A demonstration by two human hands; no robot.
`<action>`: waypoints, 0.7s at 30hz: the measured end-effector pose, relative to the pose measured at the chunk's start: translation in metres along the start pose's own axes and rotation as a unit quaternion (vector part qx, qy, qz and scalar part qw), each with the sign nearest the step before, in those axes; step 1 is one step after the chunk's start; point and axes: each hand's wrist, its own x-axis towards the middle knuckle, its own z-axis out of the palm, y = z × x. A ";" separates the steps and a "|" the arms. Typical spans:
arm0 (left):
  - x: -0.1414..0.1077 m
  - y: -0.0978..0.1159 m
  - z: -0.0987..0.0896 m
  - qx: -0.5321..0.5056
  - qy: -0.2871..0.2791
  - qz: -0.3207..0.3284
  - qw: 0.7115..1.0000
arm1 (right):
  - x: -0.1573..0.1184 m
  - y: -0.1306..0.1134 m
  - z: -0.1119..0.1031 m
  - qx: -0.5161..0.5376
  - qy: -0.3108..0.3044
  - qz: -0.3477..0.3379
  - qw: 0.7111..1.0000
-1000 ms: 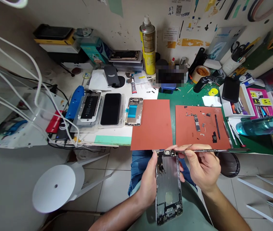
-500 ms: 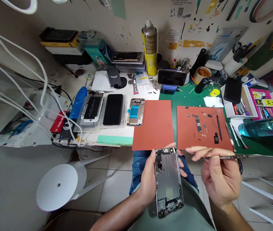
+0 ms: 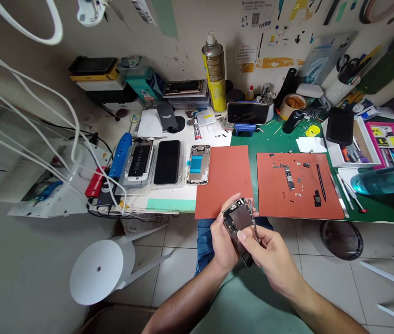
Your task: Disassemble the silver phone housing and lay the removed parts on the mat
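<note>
My left hand (image 3: 223,243) is closed around an opened phone housing (image 3: 239,218), its inner side facing up. The housing tilts above my lap, just in front of the bench edge. My right hand (image 3: 271,255) lies over its lower right part, thumb on the housing's inside. Slim metal tweezers (image 3: 254,225) are in the right fingers, along the housing's right edge; their tips are hard to make out. On the right red mat (image 3: 304,199) lie a logic board (image 3: 289,178), several tiny parts and a black pen-like tool (image 3: 321,182).
Another red mat (image 3: 223,181) lies nearest the housing. Left of it are a phone frame with blue tape (image 3: 199,164), a black phone (image 3: 167,162) and a white-framed phone part (image 3: 140,160). A blue bottle (image 3: 384,178) lies right; a white stool (image 3: 98,271) stands below left.
My right hand has come left from beside the housing onto it, bringing the tweezers along. My left hand has raised and tilted the housing. The view has shifted slightly.
</note>
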 end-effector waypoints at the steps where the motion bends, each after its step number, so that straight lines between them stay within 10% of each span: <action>1: 0.000 -0.001 -0.001 0.009 0.005 0.008 1.000 | 0.003 0.002 0.002 0.006 -0.004 0.009 1.000; 21: -0.002 -0.014 -0.011 0.042 0.047 0.048 0.997 | 0.016 -0.003 0.006 0.085 -0.001 0.048 0.995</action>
